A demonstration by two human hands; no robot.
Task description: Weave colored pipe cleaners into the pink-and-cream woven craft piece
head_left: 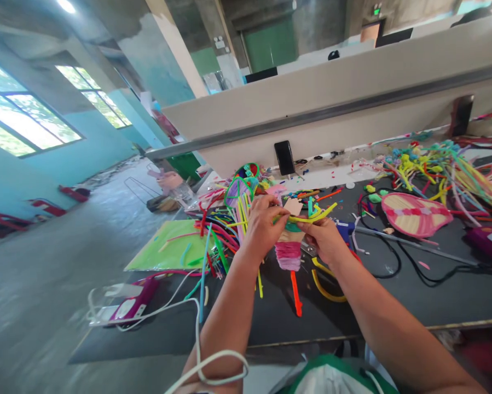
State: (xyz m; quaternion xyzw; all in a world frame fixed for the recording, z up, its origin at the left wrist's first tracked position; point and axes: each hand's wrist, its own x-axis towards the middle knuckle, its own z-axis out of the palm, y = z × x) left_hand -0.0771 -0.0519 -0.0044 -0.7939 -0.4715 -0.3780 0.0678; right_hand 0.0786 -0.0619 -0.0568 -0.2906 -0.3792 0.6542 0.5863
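My left hand (266, 219) and my right hand (320, 232) both pinch a yellow pipe cleaner (325, 212), stretched sideways between them. Just below it lies a cardboard shape partly wrapped in pink and lilac strands (289, 256), with a bare pale top (294, 206) showing behind my fingers. An orange-red pipe cleaner (296, 295) lies below that shape, toward the table's front. Beside my left hand is a bunch of pale yellow and white pipe cleaners (242, 216). A curved yellow strip (325, 287) lies under my right wrist. My fingertips are partly hidden.
A phone (284, 157) leans against the low partition. Purple glue guns (137, 298) lie at both sides, with a white cable over my left forearm. A pink wrapped shape (416, 214) and heaped pipe cleaners (438, 164) lie right; a green sheet (163, 249) lies left.
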